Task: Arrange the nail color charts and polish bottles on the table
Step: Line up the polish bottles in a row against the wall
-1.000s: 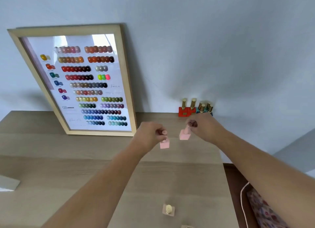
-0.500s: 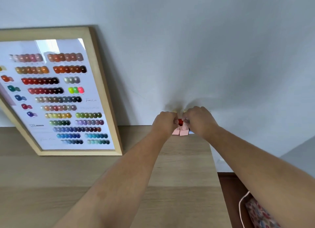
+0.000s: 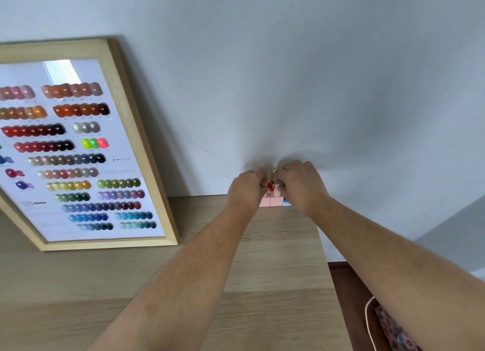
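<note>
Both hands reach to the far edge of the surface [image 3: 275, 259] by the wall: the left hand [image 3: 245, 190] and right hand [image 3: 301, 185] each pinch a pink polish bottle [image 3: 277, 200], set side by side and touching. Red bottles [image 3: 270, 186] stand just behind; the framed color chart [image 3: 78, 154] leans against the wall at left.

The two pink bottles [image 3: 271, 201] were carried from mid-table to the wall and set side by side before the red bottle [image 3: 270, 186], hands remaining closed on them.

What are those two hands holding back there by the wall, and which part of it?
Each hand holds a pink polish bottle by its cap: the left hand one pink bottle, the right hand the other, set side by side on the table.
</note>
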Demonstrator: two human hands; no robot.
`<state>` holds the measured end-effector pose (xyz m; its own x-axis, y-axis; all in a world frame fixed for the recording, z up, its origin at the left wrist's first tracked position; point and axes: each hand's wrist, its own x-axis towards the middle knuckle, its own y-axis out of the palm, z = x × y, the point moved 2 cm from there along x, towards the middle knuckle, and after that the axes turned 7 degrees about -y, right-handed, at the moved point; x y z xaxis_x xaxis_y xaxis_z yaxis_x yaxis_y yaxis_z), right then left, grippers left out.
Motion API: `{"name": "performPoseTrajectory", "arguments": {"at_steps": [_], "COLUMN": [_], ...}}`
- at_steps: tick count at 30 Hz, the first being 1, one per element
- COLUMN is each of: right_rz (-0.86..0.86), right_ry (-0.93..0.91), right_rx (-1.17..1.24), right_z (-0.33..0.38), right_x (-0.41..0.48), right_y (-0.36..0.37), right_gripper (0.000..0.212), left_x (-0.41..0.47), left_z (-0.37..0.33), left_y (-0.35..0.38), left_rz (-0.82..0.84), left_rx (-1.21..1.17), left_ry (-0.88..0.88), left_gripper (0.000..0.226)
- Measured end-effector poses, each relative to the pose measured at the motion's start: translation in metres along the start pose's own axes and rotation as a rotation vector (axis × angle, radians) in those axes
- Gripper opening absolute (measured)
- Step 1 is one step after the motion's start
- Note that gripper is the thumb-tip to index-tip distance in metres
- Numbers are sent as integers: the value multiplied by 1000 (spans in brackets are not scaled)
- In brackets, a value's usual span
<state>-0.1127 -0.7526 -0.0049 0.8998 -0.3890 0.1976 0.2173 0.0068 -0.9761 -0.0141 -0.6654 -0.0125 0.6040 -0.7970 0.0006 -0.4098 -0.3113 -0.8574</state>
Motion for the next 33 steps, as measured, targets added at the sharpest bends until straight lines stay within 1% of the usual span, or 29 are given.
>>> {"name": "performPoseTrajectory", "arguments": {"at_steps": [7,10,12,14,16,18,20,23,26,28,30,33], "right_rz": [-25,-34,-29,-63,-147,-194,-199,-165,-121,-88,-18,167], "right_ry": [27,20,38,108,179,226,241,228,186,145,121,73], "right_rx": [-16,-1,90,240,362,477,567,638,697,735,767,769], "right_z": [2,3,2,2,5,15,28,52,78,96,113,136], "right_x": [-3,-4,-7,-16,-35,-62,-93,-137,-177,-203,-229,-259], "right_y": [3,-1,-10,-22,-33,-42,-48,-56,-72,-80,-84,-81], "right_gripper": [18,18,19,17,12,7,11,16,20,19,16,20], "left_x": [-1,-3,-9,-21,-40,-65,-95,-146,-198,-231,-261,-294], "left_z": [0,-1,-1,1,7,14,19,22,25,31,39,50], "left_y": [-1,-5,-11,-19,-26,-32,-39,-49,-60,-63,-63,-59], "left_rz": [3,10,-8,-31,-31,-33,-33,26,73,95,150,227], "left_rx": [21,20,3,-40,-68,-103,-152,-242,-255,-247,-237,-238], "left_ry": [15,40,51,30,-20,-83,-139,-132,-73,-46,-42,-41], "left_gripper": [15,23,24,25,27,22,18,16,14,14,18,26]}}
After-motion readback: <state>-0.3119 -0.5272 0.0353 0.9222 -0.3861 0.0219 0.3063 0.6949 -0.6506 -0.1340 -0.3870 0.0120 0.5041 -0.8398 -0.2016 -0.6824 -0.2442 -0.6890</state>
